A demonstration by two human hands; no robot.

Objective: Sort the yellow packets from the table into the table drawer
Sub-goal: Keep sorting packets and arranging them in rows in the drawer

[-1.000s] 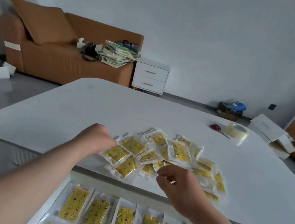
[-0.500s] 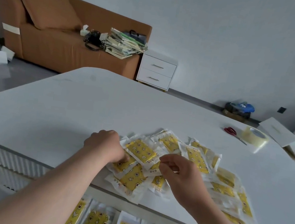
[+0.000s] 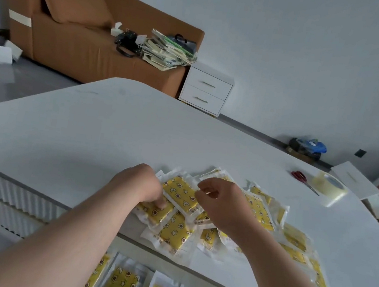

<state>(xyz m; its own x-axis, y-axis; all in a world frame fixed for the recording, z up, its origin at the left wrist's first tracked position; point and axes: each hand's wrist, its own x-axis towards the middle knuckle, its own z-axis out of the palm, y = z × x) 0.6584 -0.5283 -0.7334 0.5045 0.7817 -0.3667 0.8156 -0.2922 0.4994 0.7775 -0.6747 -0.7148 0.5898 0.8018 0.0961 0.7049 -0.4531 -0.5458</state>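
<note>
Drawer (image 3: pixel 136 256) stands open under the table's (image 3: pixel 87 134) near edge. In it we count a row of yellow packets (image 3: pixel 121 284) laid flat side by side, printed face up in clear wrap. Only their upper ends show, and the row runs out of view at the bottom.

Loose pile (image 3: pixel 174 232) of the same packets lies on the table top at that near edge, fanned and overlapping. One or two of them stick out past the edge above the drawer.

Left hand (image 3: pixel 140 184) sits knuckles up at the pile's left side. Its fingers curl down and its thumb presses a lower packet (image 3: pixel 153 212), pinching it.

Right hand (image 3: pixel 221 201) hangs over the middle of the pile with curled fingers. The fingertips are at the edge of the top packet (image 3: pixel 180 194); we cannot tell whether they grip it.

Scissors (image 3: pixel 299 177) and tape roll (image 3: pixel 329 186) lie together near the table's far right edge.

A second ago the left hand was at the pile's left rim and the right was nearer the table's near edge. Both have since moved in over the pile. Less of the drawer shows now, since our view has lifted.
</note>
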